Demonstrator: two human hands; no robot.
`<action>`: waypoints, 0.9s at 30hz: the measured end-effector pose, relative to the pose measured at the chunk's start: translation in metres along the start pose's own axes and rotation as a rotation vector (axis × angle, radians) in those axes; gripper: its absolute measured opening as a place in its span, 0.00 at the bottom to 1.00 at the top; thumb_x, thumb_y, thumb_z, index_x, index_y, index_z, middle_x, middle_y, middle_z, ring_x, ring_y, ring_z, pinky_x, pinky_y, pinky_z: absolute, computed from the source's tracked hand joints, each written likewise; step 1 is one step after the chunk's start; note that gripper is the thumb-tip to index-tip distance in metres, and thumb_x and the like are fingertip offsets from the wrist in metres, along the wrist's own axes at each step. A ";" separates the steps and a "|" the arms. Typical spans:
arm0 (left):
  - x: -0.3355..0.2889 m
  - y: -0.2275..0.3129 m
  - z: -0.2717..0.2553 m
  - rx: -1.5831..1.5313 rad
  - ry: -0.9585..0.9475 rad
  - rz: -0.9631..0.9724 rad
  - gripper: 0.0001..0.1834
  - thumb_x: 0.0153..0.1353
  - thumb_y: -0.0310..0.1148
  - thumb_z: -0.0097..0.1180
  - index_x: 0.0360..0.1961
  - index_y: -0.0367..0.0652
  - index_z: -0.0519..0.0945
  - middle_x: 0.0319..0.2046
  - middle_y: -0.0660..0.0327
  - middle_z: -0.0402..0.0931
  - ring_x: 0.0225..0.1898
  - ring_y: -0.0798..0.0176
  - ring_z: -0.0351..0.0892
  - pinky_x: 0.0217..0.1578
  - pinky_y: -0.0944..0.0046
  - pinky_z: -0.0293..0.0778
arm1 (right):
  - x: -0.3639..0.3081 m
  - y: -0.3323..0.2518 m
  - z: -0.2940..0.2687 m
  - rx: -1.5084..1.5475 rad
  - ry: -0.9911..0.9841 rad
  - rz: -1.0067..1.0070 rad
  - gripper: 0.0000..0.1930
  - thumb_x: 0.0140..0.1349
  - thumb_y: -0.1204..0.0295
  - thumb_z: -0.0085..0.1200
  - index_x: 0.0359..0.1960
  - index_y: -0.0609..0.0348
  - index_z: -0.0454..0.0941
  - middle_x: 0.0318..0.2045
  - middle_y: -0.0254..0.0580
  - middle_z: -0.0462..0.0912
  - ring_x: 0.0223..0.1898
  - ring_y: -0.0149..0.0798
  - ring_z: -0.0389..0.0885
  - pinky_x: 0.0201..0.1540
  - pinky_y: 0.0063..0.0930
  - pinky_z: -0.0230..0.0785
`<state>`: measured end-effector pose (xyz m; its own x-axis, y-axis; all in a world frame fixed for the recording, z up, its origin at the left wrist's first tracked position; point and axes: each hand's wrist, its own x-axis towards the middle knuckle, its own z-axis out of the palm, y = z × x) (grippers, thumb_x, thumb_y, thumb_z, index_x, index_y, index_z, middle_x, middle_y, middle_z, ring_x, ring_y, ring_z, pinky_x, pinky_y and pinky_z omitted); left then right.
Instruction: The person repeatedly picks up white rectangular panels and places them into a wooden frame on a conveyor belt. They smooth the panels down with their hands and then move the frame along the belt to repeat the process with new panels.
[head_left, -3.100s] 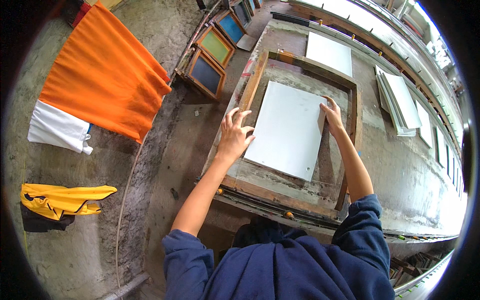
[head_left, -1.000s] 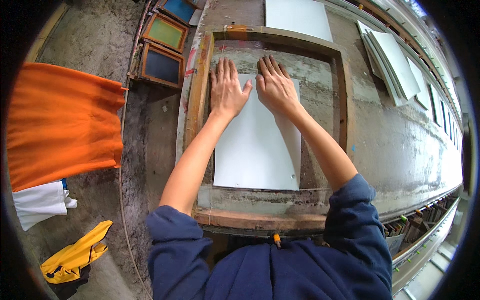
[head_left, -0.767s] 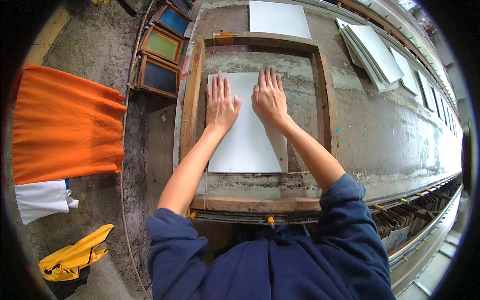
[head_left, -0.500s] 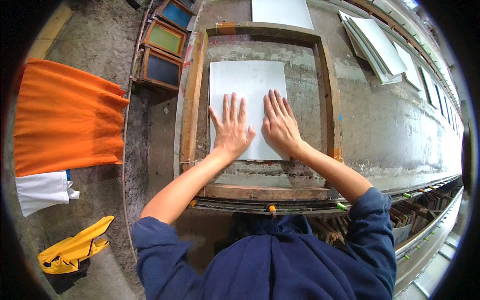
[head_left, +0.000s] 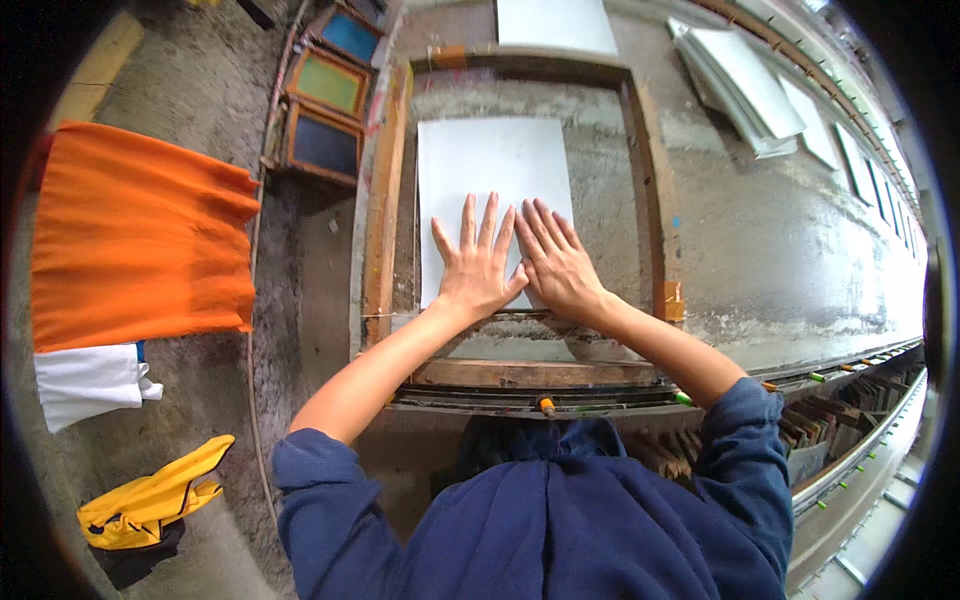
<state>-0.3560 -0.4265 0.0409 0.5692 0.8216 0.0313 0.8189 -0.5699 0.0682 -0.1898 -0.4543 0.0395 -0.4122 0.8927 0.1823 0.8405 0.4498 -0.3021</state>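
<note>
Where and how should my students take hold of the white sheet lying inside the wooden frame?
The white sheet is probably best pinched by its right edge, toward the far end, coming in from the right. It lies flat, the left hand and right hand cover its near part, and the wooden frame leaves a wider gap there than on the left.

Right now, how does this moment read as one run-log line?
left hand: spread flat on white sheet | right hand: on same sheet, beside left hand | white sheet: inside wooden frame
</note>
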 end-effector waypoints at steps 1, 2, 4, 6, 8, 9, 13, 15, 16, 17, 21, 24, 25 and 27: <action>0.003 -0.003 -0.003 -0.091 -0.020 -0.017 0.41 0.57 0.56 0.40 0.66 0.44 0.51 0.69 0.51 0.38 0.69 0.45 0.32 0.56 0.23 0.29 | 0.001 0.005 -0.004 -0.008 -0.018 -0.014 0.29 0.62 0.64 0.41 0.62 0.69 0.55 0.64 0.61 0.52 0.68 0.52 0.43 0.68 0.47 0.35; 0.006 -0.006 -0.011 -0.182 -0.039 -0.024 0.40 0.56 0.55 0.42 0.66 0.44 0.54 0.68 0.52 0.40 0.69 0.47 0.35 0.57 0.24 0.30 | 0.001 0.014 -0.008 -0.020 -0.033 -0.023 0.29 0.62 0.62 0.42 0.62 0.68 0.55 0.64 0.61 0.52 0.68 0.52 0.43 0.68 0.48 0.35; 0.002 -0.023 -0.024 -0.131 0.188 -0.137 0.34 0.54 0.47 0.51 0.60 0.44 0.64 0.66 0.53 0.47 0.69 0.51 0.40 0.60 0.28 0.32 | -0.006 0.034 -0.029 -0.162 0.069 0.194 0.33 0.61 0.63 0.49 0.64 0.63 0.51 0.65 0.59 0.50 0.68 0.56 0.41 0.67 0.53 0.35; -0.006 -0.045 -0.054 0.061 0.332 -0.221 0.42 0.49 0.42 0.61 0.63 0.44 0.57 0.66 0.53 0.46 0.69 0.51 0.40 0.60 0.28 0.31 | -0.029 0.064 -0.060 -0.312 0.193 0.372 0.39 0.56 0.64 0.54 0.66 0.59 0.46 0.64 0.64 0.49 0.67 0.60 0.42 0.66 0.54 0.37; -0.018 -0.074 -0.043 -0.046 0.278 -0.433 0.53 0.47 0.38 0.65 0.67 0.45 0.42 0.66 0.47 0.45 0.69 0.49 0.39 0.63 0.35 0.34 | -0.048 0.091 -0.066 -0.213 0.162 0.559 0.42 0.53 0.68 0.55 0.67 0.56 0.43 0.61 0.68 0.53 0.65 0.61 0.48 0.65 0.52 0.43; -0.022 -0.094 -0.029 -0.310 0.316 -0.423 0.50 0.47 0.33 0.63 0.67 0.45 0.45 0.64 0.46 0.50 0.66 0.47 0.49 0.65 0.44 0.45 | -0.054 0.098 -0.063 -0.156 0.143 0.644 0.44 0.52 0.70 0.56 0.67 0.55 0.42 0.59 0.70 0.55 0.64 0.62 0.51 0.64 0.51 0.46; -0.015 -0.113 -0.031 -0.554 0.519 -0.343 0.43 0.45 0.17 0.55 0.63 0.52 0.55 0.56 0.45 0.65 0.53 0.43 0.70 0.50 0.53 0.70 | -0.050 0.110 -0.061 0.309 0.206 0.592 0.45 0.44 0.81 0.49 0.67 0.56 0.42 0.53 0.70 0.63 0.57 0.65 0.60 0.60 0.40 0.56; -0.005 -0.109 -0.043 -0.523 0.517 -0.359 0.42 0.43 0.15 0.54 0.61 0.55 0.58 0.52 0.44 0.69 0.47 0.41 0.73 0.44 0.51 0.72 | -0.057 0.116 -0.063 0.381 0.258 0.599 0.45 0.44 0.81 0.50 0.67 0.57 0.43 0.53 0.70 0.63 0.58 0.64 0.61 0.60 0.41 0.55; 0.000 -0.112 -0.055 -0.490 0.500 -0.336 0.41 0.43 0.15 0.54 0.60 0.55 0.59 0.50 0.44 0.70 0.46 0.41 0.74 0.43 0.50 0.73 | -0.054 0.118 -0.066 0.423 0.281 0.587 0.45 0.44 0.81 0.50 0.67 0.57 0.43 0.53 0.70 0.63 0.58 0.64 0.61 0.61 0.42 0.55; 0.004 -0.109 -0.070 -0.463 0.473 -0.315 0.40 0.43 0.15 0.53 0.59 0.55 0.59 0.49 0.44 0.71 0.44 0.41 0.75 0.42 0.50 0.73 | -0.057 0.117 -0.074 0.457 0.309 0.567 0.44 0.44 0.82 0.49 0.66 0.57 0.44 0.55 0.70 0.62 0.59 0.63 0.60 0.62 0.41 0.53; 0.027 -0.072 -0.111 -0.414 0.522 -0.233 0.37 0.43 0.16 0.52 0.56 0.54 0.62 0.40 0.45 0.76 0.39 0.40 0.76 0.39 0.49 0.73 | -0.071 0.144 -0.115 0.400 0.374 0.520 0.44 0.46 0.83 0.51 0.67 0.57 0.43 0.59 0.67 0.59 0.62 0.57 0.59 0.64 0.38 0.51; 0.048 -0.043 -0.107 -0.371 0.627 -0.167 0.34 0.43 0.16 0.52 0.54 0.54 0.64 0.32 0.46 0.76 0.34 0.42 0.77 0.34 0.50 0.72 | -0.088 0.167 -0.145 0.448 0.336 0.574 0.44 0.46 0.81 0.53 0.67 0.58 0.43 0.59 0.66 0.60 0.61 0.56 0.61 0.63 0.38 0.53; 0.060 -0.021 -0.104 -0.425 0.556 -0.237 0.34 0.43 0.16 0.52 0.54 0.54 0.64 0.31 0.46 0.76 0.33 0.43 0.77 0.33 0.50 0.72 | -0.101 0.182 -0.151 0.431 0.366 0.547 0.45 0.46 0.81 0.54 0.66 0.60 0.43 0.58 0.67 0.61 0.61 0.56 0.61 0.62 0.37 0.54; 0.071 -0.009 -0.086 -0.439 0.619 -0.213 0.33 0.42 0.16 0.51 0.52 0.54 0.65 0.26 0.46 0.75 0.29 0.44 0.77 0.31 0.49 0.71 | -0.112 0.202 -0.153 0.413 0.375 0.518 0.44 0.45 0.81 0.53 0.66 0.60 0.43 0.58 0.67 0.62 0.61 0.58 0.61 0.62 0.37 0.54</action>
<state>-0.3295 -0.3624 0.1282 0.1527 0.8440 0.5142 0.7280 -0.4479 0.5190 0.0795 -0.4677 0.1017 0.2082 0.9564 0.2049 0.6638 0.0157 -0.7478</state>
